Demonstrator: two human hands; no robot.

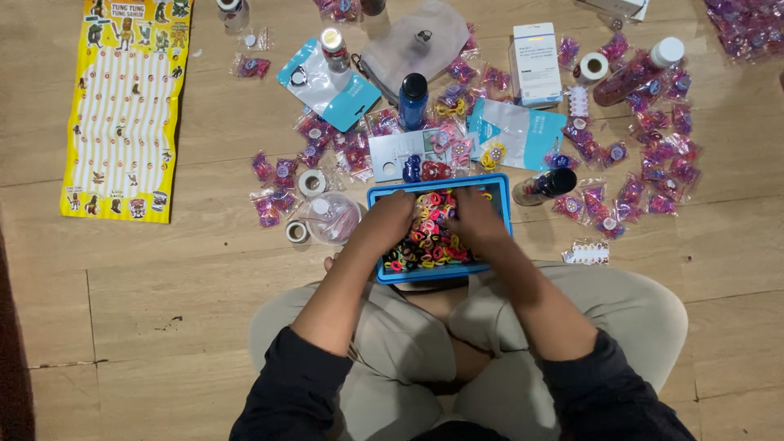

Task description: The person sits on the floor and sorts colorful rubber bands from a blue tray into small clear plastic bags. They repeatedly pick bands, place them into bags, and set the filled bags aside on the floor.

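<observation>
Your crossed legs (425,327) sit closest, with the blue tray (498,184) resting at your knees. Both hands dig into its colourful hair ties (425,241): your left hand (390,219) and right hand (474,216) curl over them, though whether either pinches any, you cannot tell.

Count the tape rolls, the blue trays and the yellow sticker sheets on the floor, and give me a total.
Tape rolls: 3
Blue trays: 1
Yellow sticker sheets: 1
Total: 5
</observation>
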